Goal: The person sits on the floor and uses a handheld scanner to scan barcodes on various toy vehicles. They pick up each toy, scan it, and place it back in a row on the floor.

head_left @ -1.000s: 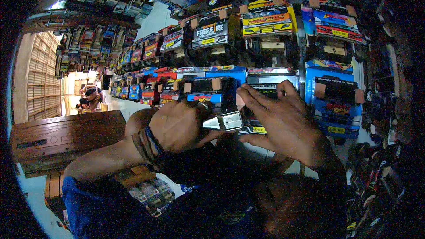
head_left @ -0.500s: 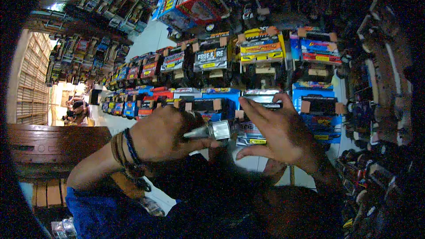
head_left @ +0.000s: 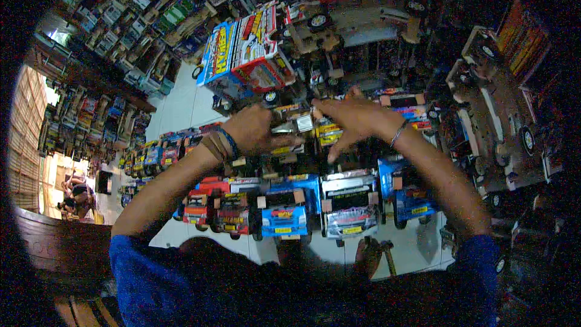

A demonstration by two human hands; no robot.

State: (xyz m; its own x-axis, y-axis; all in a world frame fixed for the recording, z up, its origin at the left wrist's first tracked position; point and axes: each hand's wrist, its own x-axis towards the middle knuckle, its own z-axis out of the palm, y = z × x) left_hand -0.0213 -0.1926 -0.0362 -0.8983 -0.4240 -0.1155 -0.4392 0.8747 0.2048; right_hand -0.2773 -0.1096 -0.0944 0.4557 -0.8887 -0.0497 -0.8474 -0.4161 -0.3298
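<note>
A small shiny silver piece (head_left: 302, 123) is held up over the farther row of model trucks, between the person's two hands, its long axis running nearly crosswise, left to right, with the right end tipped slightly upward. The broad, boxy end points right, toward the other hand, and the narrower end runs back into the left hand (head_left: 249, 128) (what kind of part it is, I cannot tell at this size). That left hand grasps the piece between thumb and fingers, its back turned up. The right hand (head_left: 357, 120) holds nothing that shows; its fingers are spread and its thumb points downward, just beside the broad end. Behind the right hand, partly covered, is a yellow truck (head_left: 328, 135). Nearer the body, a blue truck (head_left: 284, 220) and a silver truck (head_left: 350, 217) stand side by side facing the person, with red trucks (head_left: 233, 218) to their left. Beyond the hands stands a large box-bodied truck (head_left: 245, 54), angled on the pale tiled floor (head_left: 181, 104). A brown wooden cabinet (head_left: 57, 245) sits at the far left.
</note>
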